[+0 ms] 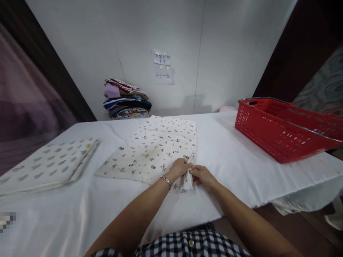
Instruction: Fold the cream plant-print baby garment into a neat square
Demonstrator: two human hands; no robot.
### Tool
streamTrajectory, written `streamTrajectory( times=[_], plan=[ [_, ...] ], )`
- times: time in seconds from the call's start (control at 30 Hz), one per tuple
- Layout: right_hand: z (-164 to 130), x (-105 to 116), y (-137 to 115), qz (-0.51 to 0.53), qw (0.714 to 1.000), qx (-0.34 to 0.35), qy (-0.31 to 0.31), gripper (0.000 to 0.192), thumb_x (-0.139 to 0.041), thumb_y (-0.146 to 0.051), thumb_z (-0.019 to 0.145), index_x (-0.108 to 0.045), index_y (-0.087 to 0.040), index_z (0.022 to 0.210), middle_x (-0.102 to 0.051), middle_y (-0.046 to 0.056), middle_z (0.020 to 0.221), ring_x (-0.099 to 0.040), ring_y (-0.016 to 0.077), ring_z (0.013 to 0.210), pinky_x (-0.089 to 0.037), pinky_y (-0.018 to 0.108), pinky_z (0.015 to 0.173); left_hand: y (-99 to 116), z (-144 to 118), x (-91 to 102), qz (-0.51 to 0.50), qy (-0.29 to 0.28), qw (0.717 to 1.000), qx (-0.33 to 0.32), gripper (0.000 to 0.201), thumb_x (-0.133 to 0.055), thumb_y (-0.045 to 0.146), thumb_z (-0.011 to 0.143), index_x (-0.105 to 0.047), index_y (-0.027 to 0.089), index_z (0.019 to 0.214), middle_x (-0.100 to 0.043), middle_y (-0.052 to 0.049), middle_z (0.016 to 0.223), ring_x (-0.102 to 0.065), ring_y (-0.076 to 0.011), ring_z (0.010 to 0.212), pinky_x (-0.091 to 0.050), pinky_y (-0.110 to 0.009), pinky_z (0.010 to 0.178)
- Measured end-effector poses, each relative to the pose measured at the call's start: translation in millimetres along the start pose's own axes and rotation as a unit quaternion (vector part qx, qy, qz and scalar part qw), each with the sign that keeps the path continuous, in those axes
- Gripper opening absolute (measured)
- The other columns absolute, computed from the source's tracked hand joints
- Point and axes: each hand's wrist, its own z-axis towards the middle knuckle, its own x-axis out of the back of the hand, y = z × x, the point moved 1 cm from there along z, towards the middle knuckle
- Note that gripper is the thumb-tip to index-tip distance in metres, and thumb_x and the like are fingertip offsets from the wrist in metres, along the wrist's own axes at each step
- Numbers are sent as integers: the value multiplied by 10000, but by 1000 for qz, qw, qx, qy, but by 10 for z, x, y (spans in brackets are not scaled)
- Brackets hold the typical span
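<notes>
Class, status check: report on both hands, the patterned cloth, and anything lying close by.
Left hand and right hand both pinch the near corner of the patterned cloth. Cloth lies flat on the white table. Folded cloth left, red basket right, both apart.

"45-50", seemingly, on wall note (164,75)

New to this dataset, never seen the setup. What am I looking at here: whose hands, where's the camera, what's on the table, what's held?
No machine: a person works with bare hands, filmed by one camera on their head, looking forward and down. The left hand and right hand both pinch the near corner of a printed cream cloth spread on a white-covered table. To the left lies a folded patterned cloth; to the right, a red plastic basket. A stack of folded fabrics sits against the wall, below two paper notes.
</notes>
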Motion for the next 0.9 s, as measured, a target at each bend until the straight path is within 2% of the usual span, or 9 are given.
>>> streamTrajectory(
  times=[0.1, 0.23, 0.43, 0.57, 0.7, 0.8, 0.9],
  plan=[
    [-4, -8, -21, 9, 1000, -9, -18, 249, -625, -376, 701, -567, -155, 800, -629, 19, 645, -576, 115, 509, -471, 214, 439, -66, 0, 15, -28, -5, 1000, 8, 231, -547, 321, 734, -440, 186, 581, -399, 60, 464, -435, -100, 447, -312, -211, 448],
    [51, 12, -42, 24, 999, -19, -9, 242, -568, -373, 761, -578, -142, 832, -660, 55, 733, -585, 115, 515, -509, 244, 472, -92, -4, 49, -45, 14, 999, 3, 249, -560, 265, 704, -400, 183, 532, -376, 63, 465, -393, -88, 457, -292, -206, 444],
    [275, 69, -162, 24, 999, -31, 22, 236, -460, -324, 836, -577, -123, 792, -655, 67, 691, -602, 113, 502, -477, 200, 437, -73, -62, 66, -78, 44, 996, -20, 177, -478, 276, 741, -460, 175, 596, -473, 32, 545, -443, -110, 520, -337, -218, 482],
    [437, 50, -215, -26, 997, -52, 60, 190, -477, -293, 827, -542, -140, 735, -615, 25, 578, -563, 98, 414, -389, 161, 343, -72, -100, 134, -123, 78, 988, -51, 195, -502, 295, 724, -451, 175, 579, -426, 46, 535, -423, -109, 531, -338, -223, 513],
    [525, 77, -184, -65, 994, -50, 72, 44, -513, -150, 735, -499, -155, 693, -560, -7, 453, -535, 115, 354, -329, 154, 295, -51, -194, 414, -222, 96, 968, -66, 247, -537, 395, 728, -532, 154, 675, -502, 23, 617, -481, -133, 611, -381, -234, 566],
    [510, 145, -174, -109, 992, -57, 29, 55, -473, -104, 695, -496, -152, 705, -591, 12, 466, -556, 132, 360, -319, 155, 283, -63, -366, 739, -334, 110, 935, -52, 355, -564, 486, 734, -577, 150, 846, -550, 8, 694, -511, -143, 634, -413, -242, 581],
    [412, 181, -191, -132, 989, -65, -14, 73, -457, -97, 680, -474, -157, 717, -621, 9, 509, -569, 123, 372, -318, 147, 283, -132, -618, 1034, -402, 143, 903, -53, 376, -618, 486, 719, -587, 173, 925, -541, 19, 688, -501, -133, 613, -418, -228, 567]
  ],
)
